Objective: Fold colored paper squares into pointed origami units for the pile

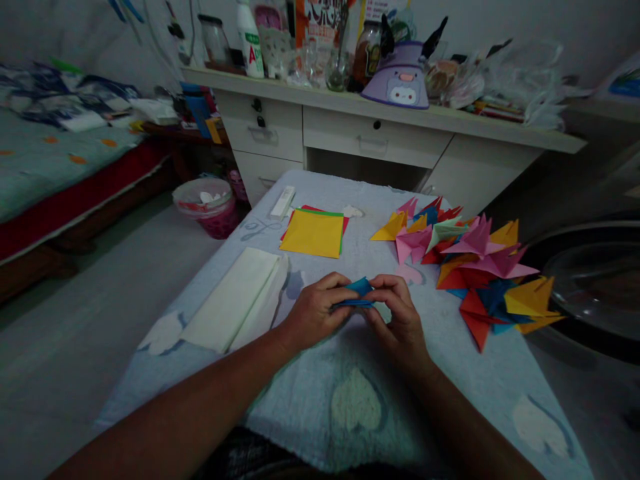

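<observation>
A small piece of folded blue paper (359,288) is held between both hands above the cloth-covered table. My left hand (320,308) pinches its left side, fingers across the top. At its right end, my right hand (397,319) grips with thumb and fingers. Beyond the hands lies a stack of square paper (313,232), yellow on top with red and green edges showing beneath. On the right side of the table sit several folded paper cranes (477,237) in pink, red, yellow, blue and pale green.
Left of my hands lies a white folded packet (233,300); a small white box (283,202) is farther back. A cluttered white desk (340,123) stands behind the table. A pink bin (213,210) stands on the floor beside a bed (60,173).
</observation>
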Action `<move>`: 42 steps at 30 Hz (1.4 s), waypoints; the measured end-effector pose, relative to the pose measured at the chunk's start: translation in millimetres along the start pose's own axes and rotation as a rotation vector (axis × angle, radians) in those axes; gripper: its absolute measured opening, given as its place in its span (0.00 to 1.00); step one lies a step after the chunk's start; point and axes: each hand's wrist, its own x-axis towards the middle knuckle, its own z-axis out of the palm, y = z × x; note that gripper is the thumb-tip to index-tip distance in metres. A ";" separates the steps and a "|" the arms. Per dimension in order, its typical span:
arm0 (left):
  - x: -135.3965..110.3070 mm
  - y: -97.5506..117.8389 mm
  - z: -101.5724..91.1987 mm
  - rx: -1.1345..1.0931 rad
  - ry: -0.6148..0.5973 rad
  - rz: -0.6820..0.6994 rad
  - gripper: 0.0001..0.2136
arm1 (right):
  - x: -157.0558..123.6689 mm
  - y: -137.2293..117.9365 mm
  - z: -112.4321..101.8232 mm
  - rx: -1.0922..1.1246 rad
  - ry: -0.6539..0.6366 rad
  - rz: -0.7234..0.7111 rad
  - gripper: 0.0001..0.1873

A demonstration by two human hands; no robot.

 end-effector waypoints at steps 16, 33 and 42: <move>4.1 -7.5 -8.2 -0.658 0.210 -0.555 0.11 | -0.9 -4.1 -1.6 -0.005 0.121 0.074 0.14; 6.3 -9.3 -5.3 -0.862 0.233 -0.594 0.11 | -3.3 -1.2 1.0 0.058 0.041 0.063 0.23; 7.5 -8.2 -4.5 -0.932 0.230 -0.625 0.12 | -1.5 -2.6 -0.8 0.046 -0.005 0.034 0.24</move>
